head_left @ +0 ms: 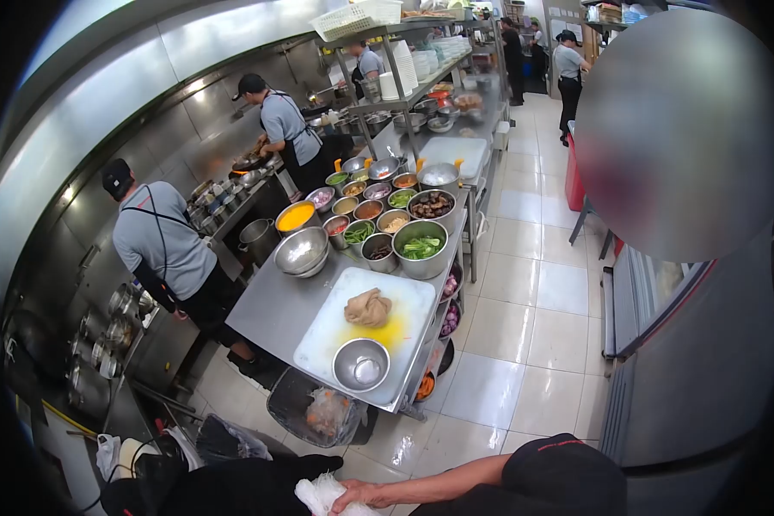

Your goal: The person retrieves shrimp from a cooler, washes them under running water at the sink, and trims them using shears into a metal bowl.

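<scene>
At the bottom edge, my right hand (359, 494) is closed around a crumpled white plastic bag (325, 493), close to my body. Dark clothing fills the lower left, and my left hand does not show. Beyond, a white cutting board (318, 331) lies on the steel table's near end. On it are a brown, folded lump that looks like a cloth (368, 307), a yellow wet patch (389, 331) and a steel bowl (360, 365).
Several pots of ingredients, including green vegetables (421, 248) and orange liquid (296, 217), crowd the table. A lined trash bin (314, 408) stands below its near edge. Co-workers (163, 232) stand along the stoves at left. Tiled floor (512, 310) runs along the right.
</scene>
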A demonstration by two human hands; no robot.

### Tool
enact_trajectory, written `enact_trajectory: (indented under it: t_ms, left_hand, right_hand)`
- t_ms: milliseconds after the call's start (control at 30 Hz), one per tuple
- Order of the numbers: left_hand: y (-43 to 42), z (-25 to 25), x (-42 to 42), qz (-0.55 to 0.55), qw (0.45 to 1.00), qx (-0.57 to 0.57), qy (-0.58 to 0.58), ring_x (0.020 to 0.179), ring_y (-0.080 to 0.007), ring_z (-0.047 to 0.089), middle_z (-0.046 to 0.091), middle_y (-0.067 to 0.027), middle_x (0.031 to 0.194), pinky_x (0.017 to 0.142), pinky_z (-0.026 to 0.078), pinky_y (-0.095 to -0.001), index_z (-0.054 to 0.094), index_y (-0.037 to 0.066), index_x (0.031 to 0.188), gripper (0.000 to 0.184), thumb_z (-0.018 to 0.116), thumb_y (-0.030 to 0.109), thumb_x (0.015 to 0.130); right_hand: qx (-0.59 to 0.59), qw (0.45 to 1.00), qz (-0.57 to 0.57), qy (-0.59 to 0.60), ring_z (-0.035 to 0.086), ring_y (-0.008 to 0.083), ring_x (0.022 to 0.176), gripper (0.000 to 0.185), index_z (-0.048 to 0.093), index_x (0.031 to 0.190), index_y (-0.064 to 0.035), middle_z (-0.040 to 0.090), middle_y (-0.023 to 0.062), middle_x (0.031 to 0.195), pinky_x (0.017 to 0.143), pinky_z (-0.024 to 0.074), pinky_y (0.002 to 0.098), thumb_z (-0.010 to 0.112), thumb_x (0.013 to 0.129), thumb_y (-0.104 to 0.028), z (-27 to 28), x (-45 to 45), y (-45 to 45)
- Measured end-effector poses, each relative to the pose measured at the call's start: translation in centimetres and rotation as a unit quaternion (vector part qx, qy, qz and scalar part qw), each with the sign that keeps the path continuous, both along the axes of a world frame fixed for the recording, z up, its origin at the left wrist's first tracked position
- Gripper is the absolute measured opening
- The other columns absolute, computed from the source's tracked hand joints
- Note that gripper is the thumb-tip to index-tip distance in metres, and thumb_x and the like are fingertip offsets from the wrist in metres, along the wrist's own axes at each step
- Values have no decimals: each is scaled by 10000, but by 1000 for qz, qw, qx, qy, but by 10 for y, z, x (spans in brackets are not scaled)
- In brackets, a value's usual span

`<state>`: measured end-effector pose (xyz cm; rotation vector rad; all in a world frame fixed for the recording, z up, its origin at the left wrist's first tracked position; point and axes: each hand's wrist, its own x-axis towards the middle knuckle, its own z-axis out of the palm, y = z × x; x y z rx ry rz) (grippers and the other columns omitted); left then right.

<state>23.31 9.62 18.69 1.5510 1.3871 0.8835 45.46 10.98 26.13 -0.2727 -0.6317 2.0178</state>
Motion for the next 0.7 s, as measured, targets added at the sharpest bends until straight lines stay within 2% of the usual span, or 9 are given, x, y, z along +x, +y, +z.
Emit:
enact_trajectory:
  t_ms: [67, 100, 167, 267, 433, 533, 567, 600, 700]
  left_hand:
    - [-12, 97, 67, 22, 993, -20, -115, 913, -325, 552, 566, -193, 1057, 771, 464, -409, 519, -44, 1168, 310, 522, 87, 886]
    - [-9, 81, 57, 22, 993, -19, -117, 913, -325, 552, 566, -193, 1057, 771, 464, -409, 519, -44, 1168, 310, 522, 87, 886]
    - [2, 28, 20, -95, 983, 156, -1, 1009, -374, 543, 537, -262, 1141, 852, 446, -413, 482, -48, 1235, 363, 516, -12, 875]
    - [6, 1, 4, -52, 995, 82, 7, 1000, -385, 550, 520, -303, 1140, 849, 448, -412, 502, -31, 1218, 385, 524, -86, 838]
    - [-1, 30, 19, -54, 991, 109, 53, 983, -367, 558, 532, -289, 1126, 834, 457, -395, 505, -37, 1211, 346, 522, -27, 866]
    - [-17, 89, 60, -103, 952, 255, 135, 973, -357, 562, 538, -280, 1118, 825, 463, -385, 506, -40, 1207, 327, 521, 8, 884]
    - [-16, 75, 52, 12, 990, -76, -122, 920, -319, 578, 560, -240, 1099, 767, 480, -355, 511, -37, 1210, 335, 505, 133, 922]
    - [-10, 84, 69, -37, 977, -75, -195, 1085, -239, 522, 421, -148, 1326, 910, 432, -335, 310, -8, 1393, 569, 472, 280, 931]
    - [-20, 103, 85, -6, 970, -77, -229, 1098, -266, 539, 407, -158, 1364, 864, 445, -344, 278, 1, 1418, 548, 394, 286, 965]
  right_hand:
    - [1, 1000, 2, -7, 602, 146, 818, 364, 580, 1051, -4, 642, 88, 936, 753, 473, 266, 619, 704, -108, -3, 1, 3]
    - [2, 1000, 4, -10, 602, 146, 816, 363, 581, 1049, -3, 642, 88, 935, 750, 474, 266, 617, 704, -109, -4, 0, 4]
    - [3, 1000, 4, -17, 602, 146, 812, 361, 583, 1047, -2, 642, 88, 934, 743, 474, 265, 613, 704, -110, -7, -1, 6]
    - [2, 999, 3, -33, 602, 145, 807, 357, 586, 1042, -1, 642, 88, 931, 732, 475, 264, 608, 704, -112, -13, -3, 8]
    - [1, 1000, 12, -17, 603, 153, 808, 334, 600, 1016, -10, 641, 91, 923, 729, 478, 287, 611, 701, -120, -6, 3, 6]
    - [-83, 989, -47, -108, 605, 163, 823, 373, 615, 1019, -55, 642, 58, 932, 737, 498, 337, 724, 667, -112, -21, -2, 5]
    - [-68, 989, -48, -122, 607, 160, 839, 411, 611, 1050, -47, 641, 56, 940, 740, 506, 345, 749, 675, -143, -38, -3, 11]
    - [-43, 988, -92, -116, 611, 155, 834, 425, 612, 1066, -46, 644, 58, 933, 746, 506, 340, 762, 681, -142, -41, 3, 14]
    - [-105, 972, -153, -143, 619, 143, 831, 487, 590, 1090, -58, 646, 55, 951, 751, 509, 330, 771, 638, -57, -18, 53, 30]
